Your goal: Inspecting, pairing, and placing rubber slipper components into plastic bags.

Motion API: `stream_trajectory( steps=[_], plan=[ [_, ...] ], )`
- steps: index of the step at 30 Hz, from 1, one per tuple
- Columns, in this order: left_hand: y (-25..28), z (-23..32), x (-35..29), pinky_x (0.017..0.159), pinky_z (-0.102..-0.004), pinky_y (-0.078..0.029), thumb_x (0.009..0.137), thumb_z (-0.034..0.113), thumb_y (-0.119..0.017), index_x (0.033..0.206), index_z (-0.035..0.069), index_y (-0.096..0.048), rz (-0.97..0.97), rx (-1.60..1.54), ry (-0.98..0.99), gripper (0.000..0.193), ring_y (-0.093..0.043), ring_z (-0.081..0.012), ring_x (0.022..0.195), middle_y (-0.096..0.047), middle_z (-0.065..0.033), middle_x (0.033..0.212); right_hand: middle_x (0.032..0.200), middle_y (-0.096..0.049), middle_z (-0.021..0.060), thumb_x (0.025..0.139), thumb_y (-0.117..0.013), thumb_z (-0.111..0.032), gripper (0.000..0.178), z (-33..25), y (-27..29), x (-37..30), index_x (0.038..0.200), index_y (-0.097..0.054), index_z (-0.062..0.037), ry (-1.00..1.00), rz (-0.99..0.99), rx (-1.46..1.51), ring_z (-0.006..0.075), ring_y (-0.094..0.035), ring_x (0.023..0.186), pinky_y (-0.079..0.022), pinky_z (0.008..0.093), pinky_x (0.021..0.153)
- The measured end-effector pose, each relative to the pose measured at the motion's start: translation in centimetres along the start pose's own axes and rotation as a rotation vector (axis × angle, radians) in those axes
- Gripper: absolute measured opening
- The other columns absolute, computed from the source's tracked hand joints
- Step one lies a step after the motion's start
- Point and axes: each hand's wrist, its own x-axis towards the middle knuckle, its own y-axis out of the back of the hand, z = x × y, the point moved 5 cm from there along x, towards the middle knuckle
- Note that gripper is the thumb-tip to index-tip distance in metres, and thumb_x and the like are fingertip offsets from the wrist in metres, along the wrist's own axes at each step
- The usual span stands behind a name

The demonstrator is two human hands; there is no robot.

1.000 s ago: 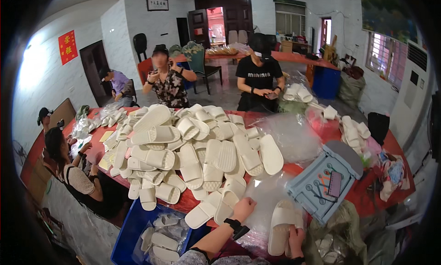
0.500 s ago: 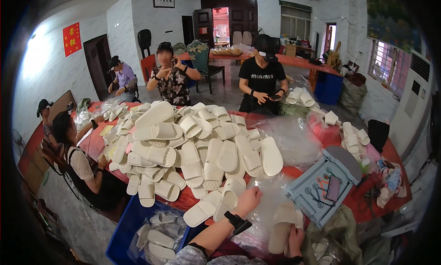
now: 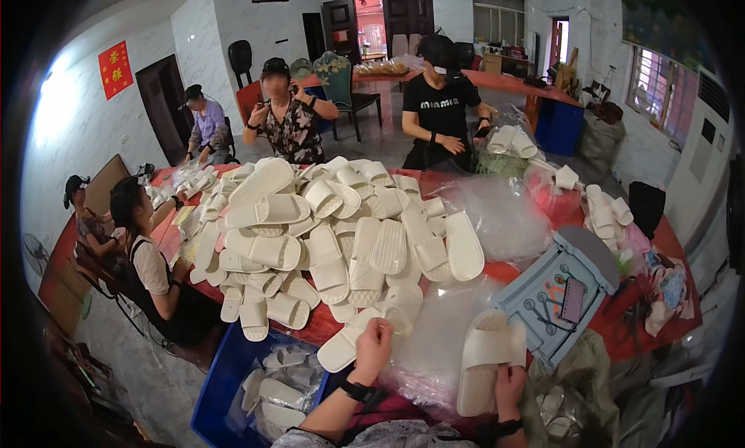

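Observation:
My right hand (image 3: pixel 509 387) grips a pair of cream slide slippers (image 3: pixel 479 364) at the lower right, its fingers at their strap side. The two slippers lie against each other, soles lengthwise. My left hand (image 3: pixel 374 345) is closed, its fingertips pinched at the edge of a clear plastic bag (image 3: pixel 444 324). That bag spreads between my hands, over a stack of similar plastic. Right beside my left hand lies a loose cream slipper (image 3: pixel 338 350). Beyond both hands rises a large heap of cream slippers (image 3: pixel 329 266) on the red table (image 3: pixel 301 333).
A blue crate (image 3: pixel 213 397) with bagged slippers stands lower left. Right of my hands is a grey-blue plastic stand (image 3: pixel 535 304) with a phone and cables; below it sits an open sack (image 3: pixel 583 370). Several co-workers are around the table, one in a black shirt (image 3: pixel 441 122) opposite.
My left hand has moved left and toward me, and the clear plastic has spread wider. My right hand has raised the slippers slightly. The view has shifted a little.

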Motion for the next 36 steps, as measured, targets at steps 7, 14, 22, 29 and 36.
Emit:
stream_trajectory(
  steps=[7, 14, 22, 29, 36],
  plan=[
    [-5.9, -1.8, -2.0, 0.065, -0.0474, -0.05, 0.089, 0.014, -0.064, 0.144, 0.007, -0.034, -0.152, 0.176, -0.023, 0.063, -0.065, -0.0375, 0.076, -0.065, -0.018, 0.08, 0.066, -0.061, 0.0205, 0.086, -0.066, -0.029, 0.029, -0.5, -4.2, 0.5, 0.076, -0.065, -0.0018, 0.165, -0.218, -0.338, 0.0402, -0.061, 0.063, -0.046, 0.0491, 0.058],
    [-7.5, 0.8, -4.2, 0.104, -0.0496, -0.042, 0.082, 0.015, -0.07, 0.147, 0.006, -0.037, -0.241, 0.736, -0.721, 0.074, -0.037, -0.045, 0.134, -0.038, -0.0243, 0.147, 0.063, -0.061, 0.0211, 0.086, -0.065, -0.036, 0.041, 3.1, -5.7, 0.4, 0.066, -0.064, 0.0002, 0.11, -0.268, -0.465, 0.0408, -0.061, 0.062, -0.047, 0.0503, 0.058],
    [-11.4, -4.9, -6.4, 0.107, -0.0512, -0.038, 0.076, 0.047, -0.076, 0.145, 0.018, -0.043, -0.762, 0.605, -0.721, 0.082, -0.035, -0.0476, 0.135, -0.034, -0.0276, 0.15, 0.061, -0.059, 0.0211, 0.086, -0.067, -0.027, 0.035, 1.4, -0.6, 0.5, 0.068, -0.064, 0.0021, 0.04, -0.14, -0.351, 0.0414, -0.058, 0.059, -0.045, 0.0488, 0.056],
    [-14.2, -4.8, -5.7, 0.104, -0.0516, -0.04, 0.078, 0.055, -0.071, 0.143, 0.025, -0.047, -0.635, 0.805, -0.764, 0.076, -0.039, -0.0468, 0.132, -0.037, -0.0292, 0.147, 0.067, -0.061, 0.0213, 0.087, -0.065, -0.019, 0.026, 0.3, 3.6, -0.4, 0.081, -0.064, 0.0061, 0.002, -0.262, -0.14, 0.0315, -0.06, 0.059, -0.044, 0.0397, 0.055],
    [-16.9, -4.8, -3.9, 0.101, -0.0508, -0.04, 0.083, 0.041, -0.068, 0.138, 0.025, -0.055, -0.519, 0.886, -0.726, 0.059, -0.04, -0.0429, 0.132, -0.04, -0.0269, 0.147, 0.073, -0.065, 0.0194, 0.09, -0.064, -0.016, 0.022, -4.1, 4.0, -1.3, 0.096, -0.065, 0.0045, 0.017, -0.492, 0.015, 0.0265, -0.064, 0.064, -0.047, 0.0364, 0.059]
  ],
)
